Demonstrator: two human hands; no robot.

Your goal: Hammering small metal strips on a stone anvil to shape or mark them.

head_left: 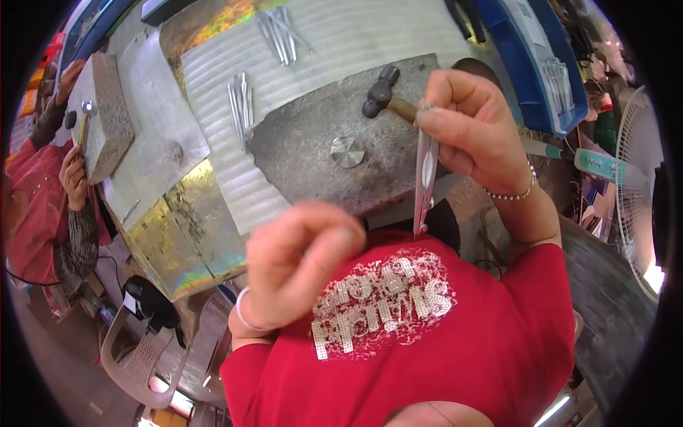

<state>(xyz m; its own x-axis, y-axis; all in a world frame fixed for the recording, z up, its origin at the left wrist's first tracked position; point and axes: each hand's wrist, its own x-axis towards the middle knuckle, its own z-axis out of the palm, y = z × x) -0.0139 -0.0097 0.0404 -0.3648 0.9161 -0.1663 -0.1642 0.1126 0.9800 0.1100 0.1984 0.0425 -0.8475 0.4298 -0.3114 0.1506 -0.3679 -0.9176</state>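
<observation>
My right hand [469, 121] is closed, pinching one end of a long slim silver metal piece [425, 171] between thumb and fingers. The piece hangs down at the right end of a grey stone slab [299, 160], and its exact kind is unclear. My left hand [299, 263] is in front of my chest, curled and smeared by motion; whether it holds anything does not show. On the slab lies a hammer with a dark head [380, 92] and a wooden handle that runs behind my right fingers. A round shiny metal disc [347, 151] rests near the slab's middle.
Slim silver metal pieces [240, 107] lie on white foam sheeting [203, 67], with another bunch [283, 35] beyond. A blue bin [523, 64] is at the far right, near a fan [637, 185]. At the left, another person's hands [73, 171] work with a hammer by a stone block [107, 128].
</observation>
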